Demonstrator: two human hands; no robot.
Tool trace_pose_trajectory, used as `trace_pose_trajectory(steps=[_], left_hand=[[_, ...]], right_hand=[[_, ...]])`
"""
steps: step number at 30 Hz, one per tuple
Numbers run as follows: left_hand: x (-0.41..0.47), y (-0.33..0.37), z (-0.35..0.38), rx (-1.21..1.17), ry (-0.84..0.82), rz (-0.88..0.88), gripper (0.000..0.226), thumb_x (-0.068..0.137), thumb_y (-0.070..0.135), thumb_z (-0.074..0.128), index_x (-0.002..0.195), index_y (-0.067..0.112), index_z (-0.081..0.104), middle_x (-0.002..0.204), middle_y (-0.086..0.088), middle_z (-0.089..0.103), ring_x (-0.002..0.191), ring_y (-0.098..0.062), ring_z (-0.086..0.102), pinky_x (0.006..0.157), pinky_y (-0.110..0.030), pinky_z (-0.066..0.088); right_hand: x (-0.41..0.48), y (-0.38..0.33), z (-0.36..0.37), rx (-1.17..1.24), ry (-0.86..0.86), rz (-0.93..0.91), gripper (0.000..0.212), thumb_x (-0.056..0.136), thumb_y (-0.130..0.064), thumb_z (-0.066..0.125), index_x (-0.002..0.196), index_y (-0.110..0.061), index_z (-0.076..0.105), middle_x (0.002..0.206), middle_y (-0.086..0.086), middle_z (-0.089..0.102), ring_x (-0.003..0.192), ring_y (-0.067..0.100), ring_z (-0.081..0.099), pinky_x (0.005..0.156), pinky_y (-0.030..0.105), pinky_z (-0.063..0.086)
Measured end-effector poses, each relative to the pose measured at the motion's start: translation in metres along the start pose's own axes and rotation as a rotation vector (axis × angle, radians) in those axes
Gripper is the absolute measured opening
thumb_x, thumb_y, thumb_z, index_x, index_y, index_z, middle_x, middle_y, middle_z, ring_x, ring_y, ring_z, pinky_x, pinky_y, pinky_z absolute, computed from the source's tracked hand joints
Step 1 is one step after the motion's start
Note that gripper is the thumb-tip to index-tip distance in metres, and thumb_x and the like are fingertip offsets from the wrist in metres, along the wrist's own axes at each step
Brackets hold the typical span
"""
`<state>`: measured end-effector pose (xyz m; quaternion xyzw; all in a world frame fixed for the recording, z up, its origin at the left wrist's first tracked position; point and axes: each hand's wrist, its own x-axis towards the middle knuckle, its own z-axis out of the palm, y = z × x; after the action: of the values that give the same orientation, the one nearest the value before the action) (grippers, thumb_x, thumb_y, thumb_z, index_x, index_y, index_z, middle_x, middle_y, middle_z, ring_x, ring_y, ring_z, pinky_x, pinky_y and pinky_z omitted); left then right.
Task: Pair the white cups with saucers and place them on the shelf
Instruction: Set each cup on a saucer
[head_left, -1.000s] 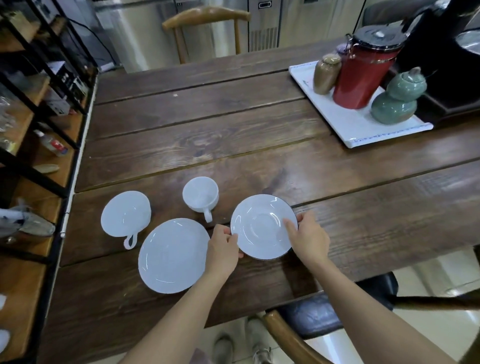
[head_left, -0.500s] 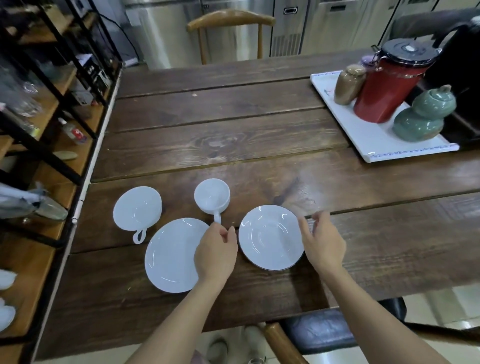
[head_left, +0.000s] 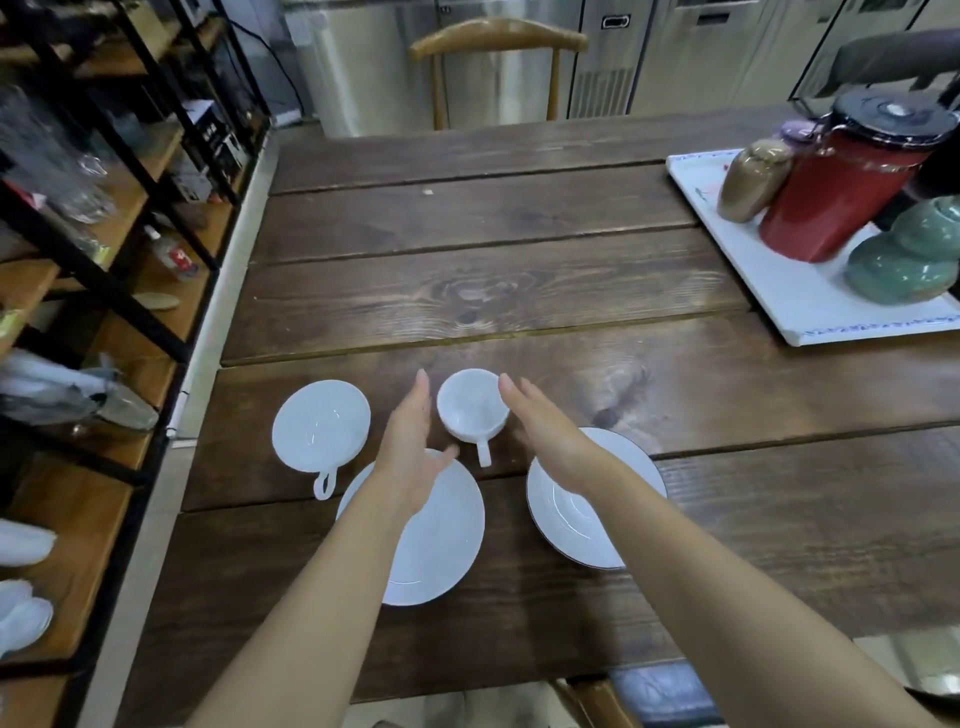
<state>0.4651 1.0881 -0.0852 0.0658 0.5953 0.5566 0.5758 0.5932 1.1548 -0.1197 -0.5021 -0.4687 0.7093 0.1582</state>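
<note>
Flanking the white cup (head_left: 471, 405), both hands spread; no writing legible.

My bare hands hover over a dark brown plank table (head_left: 519, 291) with knotted grain. Two plain white cups (head_left: 472, 405) (head_left: 321, 426) sit by two white saucers (head_left: 441, 540) (head_left: 576, 519), the right one thinly dark-rimmed. On a white tray (head_left: 810, 306) edged in blue marks stand a red, black-lidded jar (head_left: 841, 182), a bronze-brown jar (head_left: 753, 176) and a celadon green pot (head_left: 904, 260).
</note>
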Motion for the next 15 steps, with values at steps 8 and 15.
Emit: trace_pose_trajectory(steps=[8, 15], left_hand=[[0.014, 0.000, -0.006, 0.074, -0.012, -0.074, 0.035, 0.096, 0.030, 0.046, 0.123, 0.012, 0.058, 0.124, -0.011, 0.062, 0.108, -0.022, 0.059, 0.093, -0.050, 0.052], [0.002, 0.007, 0.028, 0.268, 0.142, 0.075, 0.013, 0.092, 0.027, 0.054, 0.093, 0.016, 0.058, 0.109, -0.014, 0.063, 0.099, -0.031, 0.063, 0.064, -0.041, 0.061]], right_hand=[[0.020, -0.002, 0.004, 0.092, -0.067, 0.046, 0.070, 0.081, -0.063, 0.048, 0.132, -0.016, 0.051, 0.131, 0.007, 0.058, 0.117, 0.026, 0.058, 0.100, 0.045, 0.048], [-0.009, -0.010, 0.001, -0.057, 0.308, -0.137, 0.054, 0.087, -0.056, 0.047, 0.113, -0.009, 0.058, 0.113, 0.012, 0.064, 0.104, 0.028, 0.063, 0.082, 0.042, 0.058]])
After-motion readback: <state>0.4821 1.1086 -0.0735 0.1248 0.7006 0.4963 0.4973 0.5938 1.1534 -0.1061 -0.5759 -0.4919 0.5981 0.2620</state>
